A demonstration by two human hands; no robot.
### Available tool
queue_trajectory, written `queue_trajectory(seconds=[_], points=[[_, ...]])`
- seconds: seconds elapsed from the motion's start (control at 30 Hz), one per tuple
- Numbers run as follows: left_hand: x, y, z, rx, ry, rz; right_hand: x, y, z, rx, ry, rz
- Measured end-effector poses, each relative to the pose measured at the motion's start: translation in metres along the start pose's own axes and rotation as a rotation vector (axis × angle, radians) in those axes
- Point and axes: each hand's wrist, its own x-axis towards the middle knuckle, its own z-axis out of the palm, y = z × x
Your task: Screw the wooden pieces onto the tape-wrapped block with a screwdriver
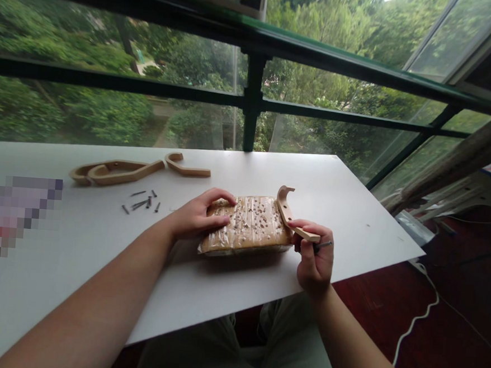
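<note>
My left hand (201,215) rests with curled fingers on the left end of a tan block wrapped in clear plastic (248,226), its top dotted with small holes. My right hand (314,256) is closed around a curved wooden piece (288,209) that leans against the block's right edge. A dark metal screw (323,245) sticks out of the same fist. The block lies near the front edge of the white table (76,250).
Several dark screws (141,202) lie loose on the table to the left. Behind them are curved wooden pieces (114,172) and a smaller one (185,166). A blurred patch (10,218) sits at the far left. Window railing runs behind; a white cable (419,314) crosses the floor.
</note>
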Motion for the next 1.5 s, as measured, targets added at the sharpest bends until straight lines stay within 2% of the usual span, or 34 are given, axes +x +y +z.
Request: queue_trajectory(seconds=[0.27,0.6,0.97,1.5], points=[[0.000,0.000,0.000,-0.015,-0.007,-0.009,0.002,-0.004,0.000,-0.032,-0.069,-0.074],[0.000,0.001,0.000,-0.019,-0.013,-0.021,-0.002,0.005,0.000,-0.047,0.030,-0.008],[-0.001,0.001,0.000,-0.034,-0.020,-0.050,0.011,0.005,-0.002,0.010,0.136,0.006],[0.000,-0.001,0.002,-0.055,0.002,-0.055,0.000,-0.005,-0.012,-0.054,-0.090,-0.057]])
